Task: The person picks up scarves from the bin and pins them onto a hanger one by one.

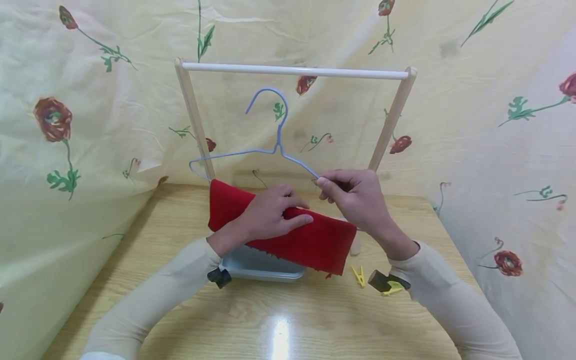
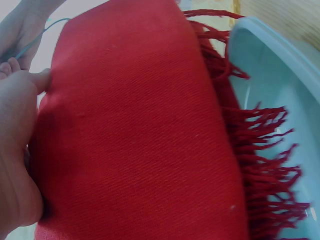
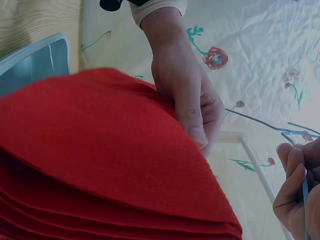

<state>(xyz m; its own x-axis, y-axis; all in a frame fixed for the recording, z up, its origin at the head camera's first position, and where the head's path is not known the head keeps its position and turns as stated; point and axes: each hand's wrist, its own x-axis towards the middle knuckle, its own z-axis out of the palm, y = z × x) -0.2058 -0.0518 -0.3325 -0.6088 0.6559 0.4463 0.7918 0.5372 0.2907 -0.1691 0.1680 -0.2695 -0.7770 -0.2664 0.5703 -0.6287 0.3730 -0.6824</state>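
A red fringed scarf (image 1: 310,240), folded in layers, hangs slantwise over the lower part of a blue wire hanger (image 1: 279,132). My left hand (image 1: 272,215) grips the scarf along its top edge, thumb on the front face and fingers over the back. With thumb and fingers, my right hand (image 1: 355,195) pinches the hanger's right shoulder. The hanger's hook points up and stands apart from the rack's white rod. In the left wrist view, the scarf's fringe (image 2: 265,165) dangles at the light blue tub (image 2: 275,65). Cloth hides most of the hanger's bottom bar.
Behind the hands stands a rack with a white rod (image 1: 292,70) and wooden posts (image 1: 391,125). A yellow clothespin (image 1: 358,276) lies on the wooden table (image 1: 216,320), with another yellow one (image 1: 392,289) partly behind the right wrist camera. Floral cloth (image 1: 112,115) surrounds the table.
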